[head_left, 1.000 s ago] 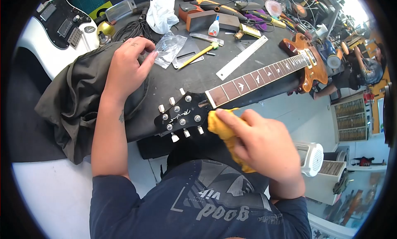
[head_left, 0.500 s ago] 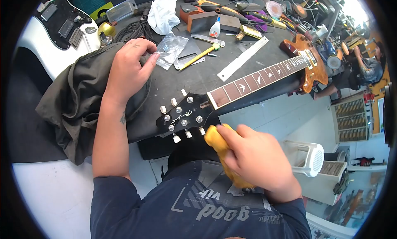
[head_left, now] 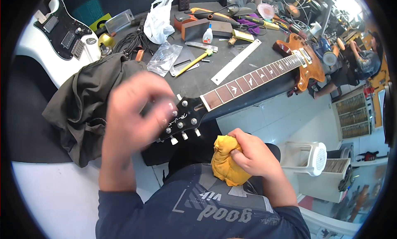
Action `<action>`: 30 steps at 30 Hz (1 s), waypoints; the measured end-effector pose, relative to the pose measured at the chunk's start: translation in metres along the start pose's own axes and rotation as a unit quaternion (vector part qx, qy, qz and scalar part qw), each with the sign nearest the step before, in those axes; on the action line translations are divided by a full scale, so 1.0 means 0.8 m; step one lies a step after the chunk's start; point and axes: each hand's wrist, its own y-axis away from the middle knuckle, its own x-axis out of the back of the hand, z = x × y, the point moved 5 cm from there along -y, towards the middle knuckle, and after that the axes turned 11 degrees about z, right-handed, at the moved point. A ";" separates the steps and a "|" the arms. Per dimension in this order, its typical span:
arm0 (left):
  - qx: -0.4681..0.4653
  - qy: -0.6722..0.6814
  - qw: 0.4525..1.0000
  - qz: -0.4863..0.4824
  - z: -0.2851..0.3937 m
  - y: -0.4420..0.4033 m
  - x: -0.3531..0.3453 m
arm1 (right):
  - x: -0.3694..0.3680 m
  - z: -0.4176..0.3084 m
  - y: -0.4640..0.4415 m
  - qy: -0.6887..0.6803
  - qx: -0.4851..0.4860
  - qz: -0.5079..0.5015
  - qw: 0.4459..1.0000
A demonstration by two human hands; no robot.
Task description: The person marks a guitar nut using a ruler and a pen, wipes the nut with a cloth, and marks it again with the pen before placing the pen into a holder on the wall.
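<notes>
My right hand [head_left: 258,154] grips a bunched yellow cloth [head_left: 229,160] in front of my shirt, thumb pressed on top of it. Blurred by motion, my left hand [head_left: 138,111] is raised at the left side of the black headstock [head_left: 188,115] of an electric guitar. Its thumb and index finger curve toward the tuning pegs and hide some of them; whether they touch is unclear. The guitar lies face up with its bare fretboard [head_left: 250,80], showing bird inlays and no strings, running to the amber-brown body [head_left: 312,67].
A dark crumpled cloth [head_left: 82,102] lies left, beside a white guitar body [head_left: 35,53]. Behind are a steel ruler [head_left: 236,62], a yellow screw-like stick [head_left: 194,63], a glue bottle [head_left: 207,34], plastic bags and tools. A white stool [head_left: 316,158] stands right; another person [head_left: 366,59] sits beyond.
My left hand has left the dark cloth and moved down and right to the headstock. My right hand has dropped slightly, the yellow cloth now turned more toward the camera. The view has shifted slightly.
</notes>
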 end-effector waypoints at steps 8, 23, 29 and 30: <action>0.232 0.090 0.948 -0.198 0.017 0.125 -0.134 | -0.016 0.019 0.017 -0.245 0.006 0.144 0.959; 0.018 0.223 0.964 -0.145 0.041 0.120 -0.175 | -0.096 0.041 0.032 -0.314 0.116 -0.071 0.940; 0.129 0.240 0.951 -0.144 0.019 0.134 -0.174 | -0.083 0.050 0.019 -0.229 0.100 -0.065 0.966; 0.128 0.237 0.953 -0.139 0.019 0.132 -0.173 | -0.077 0.050 0.016 -0.201 0.116 -0.055 0.971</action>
